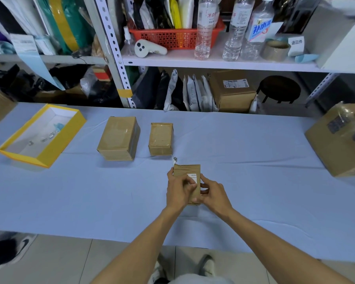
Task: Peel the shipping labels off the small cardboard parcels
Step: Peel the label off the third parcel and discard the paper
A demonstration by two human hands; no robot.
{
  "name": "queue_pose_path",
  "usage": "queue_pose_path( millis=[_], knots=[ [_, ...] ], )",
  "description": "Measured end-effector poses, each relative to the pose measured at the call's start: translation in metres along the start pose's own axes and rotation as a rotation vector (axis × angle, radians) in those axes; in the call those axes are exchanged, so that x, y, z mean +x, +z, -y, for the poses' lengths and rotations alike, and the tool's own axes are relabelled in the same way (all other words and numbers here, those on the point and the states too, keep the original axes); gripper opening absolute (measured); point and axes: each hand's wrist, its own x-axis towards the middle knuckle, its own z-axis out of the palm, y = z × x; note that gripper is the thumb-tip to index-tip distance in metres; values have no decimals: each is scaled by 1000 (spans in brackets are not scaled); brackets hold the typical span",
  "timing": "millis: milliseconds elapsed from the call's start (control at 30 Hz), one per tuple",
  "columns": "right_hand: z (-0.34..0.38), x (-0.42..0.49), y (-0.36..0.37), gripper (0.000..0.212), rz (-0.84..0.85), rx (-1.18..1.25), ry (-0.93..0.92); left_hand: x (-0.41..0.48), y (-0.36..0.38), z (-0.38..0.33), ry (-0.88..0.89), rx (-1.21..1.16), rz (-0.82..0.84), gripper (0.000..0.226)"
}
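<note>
A small cardboard parcel (188,171) is held just above the blue table (70,191) between both hands. My left hand (177,191) grips its left side, with the thumb over a white shipping label (193,177) on its top. My right hand (212,193) holds the right side and pinches at the label's right edge. Two more cardboard parcels stand farther back: a bigger one (119,138) and a smaller one (161,138), both with bare tops. A scrap of white paper (174,158) lies between the smaller one and the held parcel.
A yellow open box (49,148) with white lining sits at the left. A large cardboard box (336,144) wrapped in tape stands at the right table edge. Shelves (213,62) behind hold bottles, a red basket and mailers.
</note>
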Motion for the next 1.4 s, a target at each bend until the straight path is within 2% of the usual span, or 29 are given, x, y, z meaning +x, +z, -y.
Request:
queue_pose_path(
  millis=[100, 267, 367, 500, 667, 767, 933, 1067, 1233, 1400],
  knots=[
    [0, 2, 0, 73, -7, -6, -16, 2, 0, 0, -8, 12, 14, 20],
    [2, 2, 0, 101, 34, 8, -8, 3, 0, -3, -33, -7, 45, 21],
    [5, 2, -1, 97, 37, 17, -10, 7, -2, -2, -60, -38, 70, 21],
    [5, 1, -1, 93, 39, 6, -19, 12, -3, 3, -104, -101, 62, 3],
    [4, 1, 0, 99, 33, -19, -15, 17, -7, 5, -134, -130, 90, 5],
    [6, 0, 0, 96, 36, -13, -19, 15, -11, 4, -126, -137, 80, 15],
    [5, 0, -4, 89, 47, -53, 8, 19, -11, 5, -131, -136, 81, 15],
    [8, 0, -2, 90, 66, -72, 8, 16, -12, 7, -142, -127, 124, 11],
    [10, 0, -1, 89, 63, -58, 16, 14, -16, 14, -102, -112, 93, 3],
    [12, 0, -2, 91, 60, -77, 30, 11, -21, 7, -113, -97, 107, 13]
  ],
)
